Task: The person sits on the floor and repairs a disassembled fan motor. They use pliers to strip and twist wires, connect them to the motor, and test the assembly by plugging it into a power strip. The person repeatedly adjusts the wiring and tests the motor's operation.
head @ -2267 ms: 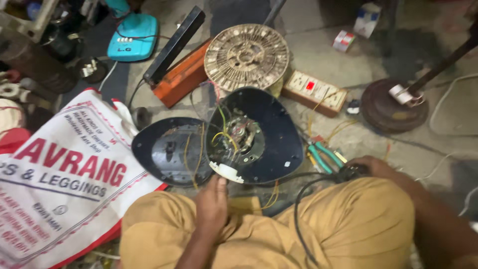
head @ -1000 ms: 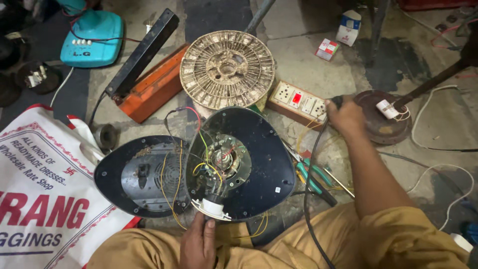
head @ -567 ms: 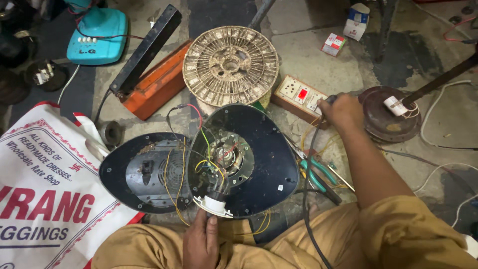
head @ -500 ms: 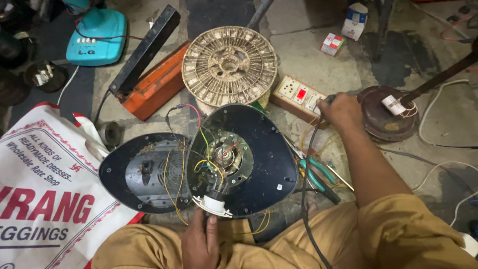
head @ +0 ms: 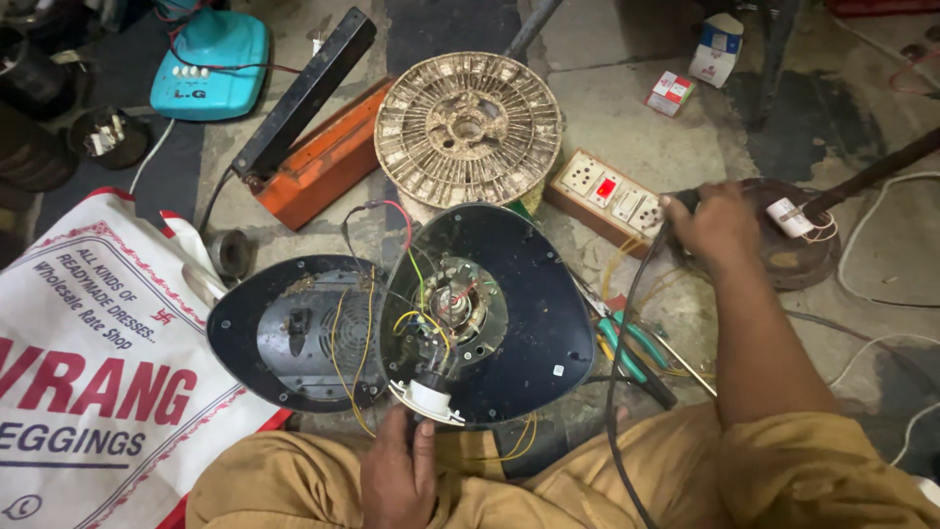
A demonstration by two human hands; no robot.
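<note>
An opened black fan base [head: 509,323] stands tilted against my lap, its coloured wires and round middle part showing. Beside it on the left lies its black cover plate [head: 294,338], joined by yellow wires. My left hand [head: 399,470] grips the white fitting at the base's lower edge. My right hand [head: 710,227] reaches out to the wooden switch and socket board [head: 602,196], closed on a black plug whose black cable [head: 622,372] runs back over my right knee.
A dusty round fan grille [head: 468,127] lies behind the base. An orange and black box [head: 313,147], a teal appliance [head: 208,64], a printed white bag [head: 88,372], green-handled pliers [head: 632,348], a brown stand base [head: 788,245] and two small cartons [head: 690,73] surround me on the concrete floor.
My right hand left my knee and carried the plug and cable up to the socket board, where it now rests. My left hand stayed on the white fitting.
</note>
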